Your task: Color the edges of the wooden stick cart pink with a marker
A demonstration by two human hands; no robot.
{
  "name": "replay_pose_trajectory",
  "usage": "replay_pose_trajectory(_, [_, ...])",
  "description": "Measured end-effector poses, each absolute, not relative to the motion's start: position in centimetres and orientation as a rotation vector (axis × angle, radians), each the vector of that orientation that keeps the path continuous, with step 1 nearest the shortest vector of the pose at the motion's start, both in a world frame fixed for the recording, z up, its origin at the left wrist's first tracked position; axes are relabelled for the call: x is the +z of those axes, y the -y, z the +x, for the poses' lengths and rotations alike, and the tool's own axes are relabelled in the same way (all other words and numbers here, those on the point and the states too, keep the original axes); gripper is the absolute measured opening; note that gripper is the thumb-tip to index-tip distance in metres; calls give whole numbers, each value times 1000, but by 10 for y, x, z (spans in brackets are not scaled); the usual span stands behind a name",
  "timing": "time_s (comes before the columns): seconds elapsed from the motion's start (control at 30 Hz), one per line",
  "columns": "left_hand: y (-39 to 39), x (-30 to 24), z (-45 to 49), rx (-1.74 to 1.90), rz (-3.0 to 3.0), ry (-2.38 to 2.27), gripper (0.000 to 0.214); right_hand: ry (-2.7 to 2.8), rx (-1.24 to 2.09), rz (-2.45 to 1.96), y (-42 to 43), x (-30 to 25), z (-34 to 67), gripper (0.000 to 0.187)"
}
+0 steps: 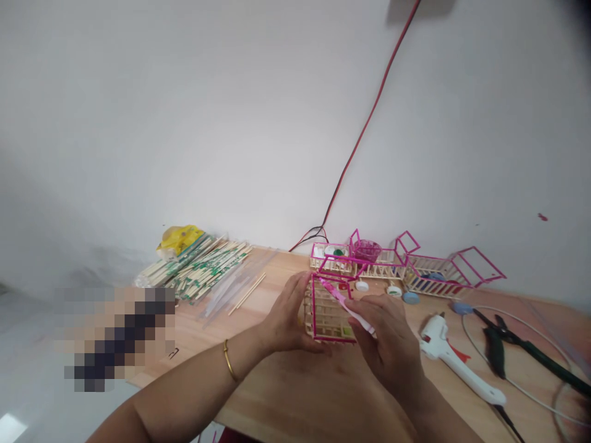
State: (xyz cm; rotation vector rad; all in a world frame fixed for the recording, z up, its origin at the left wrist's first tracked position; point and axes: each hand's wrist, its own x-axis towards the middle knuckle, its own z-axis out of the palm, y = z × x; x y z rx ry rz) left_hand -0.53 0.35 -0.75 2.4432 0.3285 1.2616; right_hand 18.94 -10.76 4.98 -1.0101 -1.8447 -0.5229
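We held a pink-rimmed stick box (pixel 329 318) before us, over the wooden table (pixel 277 394).

Its framed side faced up toward us; across it slanted a pink-and-white pen-like tool (pixel 347 303), long axis diagonal, tip pointing away and leftward, near the rim's far-left corner, though we couldn't tell whether it touched. Our left hand (pixel 289 314) clasped the box's left side; our right hand (pixel 390 335) pinched the tool. Beyond stood more stick boxes (pixel 378 271).
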Motion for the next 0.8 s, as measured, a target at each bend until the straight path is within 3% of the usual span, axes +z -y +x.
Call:
replay_pose_trajectory(0.23, [-8, -5, -10, 1187, 2328, -411, 139, 1766, -606, -1105, 108, 50, 199, 18])
replay_pose_trajectory(0.8, [-8, -2, -9, 1187, 2337, -466, 137, 1700, -616, -1181, 103, 41, 212, 16])
